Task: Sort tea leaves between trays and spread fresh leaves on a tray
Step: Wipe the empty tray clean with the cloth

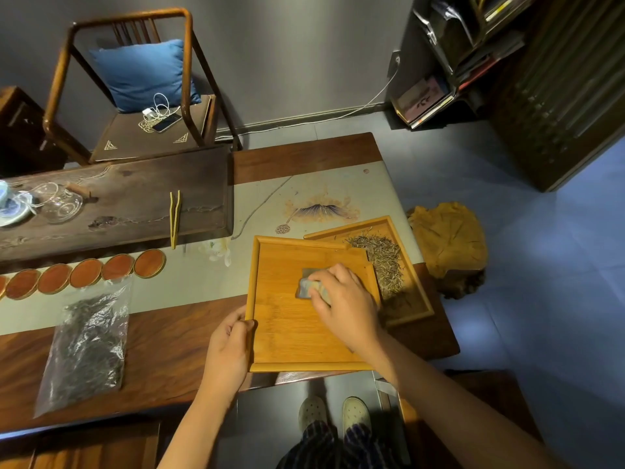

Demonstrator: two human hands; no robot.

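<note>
Both forearms reached in from the near edge of the worktop [162, 353], a long wooden surface with a pale painted runner [257, 204] along its middle. A dark tea board [135, 198] lay on the far left part, with glassware [57, 201] and bamboo tongs [175, 218] at its right end. Near the right end of the worktop sat the front tray [287, 336], overlapping the back tray [416, 299], which held a heap of pale tea leaves [382, 262]. A clear bag of dark leaves [88, 346] lay near the left front edge, behind it a row of round coasters [84, 272]. The left hand [228, 350] gripped the front tray's left rim, fingers curled round it. The right hand [345, 302] pressed a small grey cloth [309, 286] onto the tray floor, fingers bent over it.
</note>
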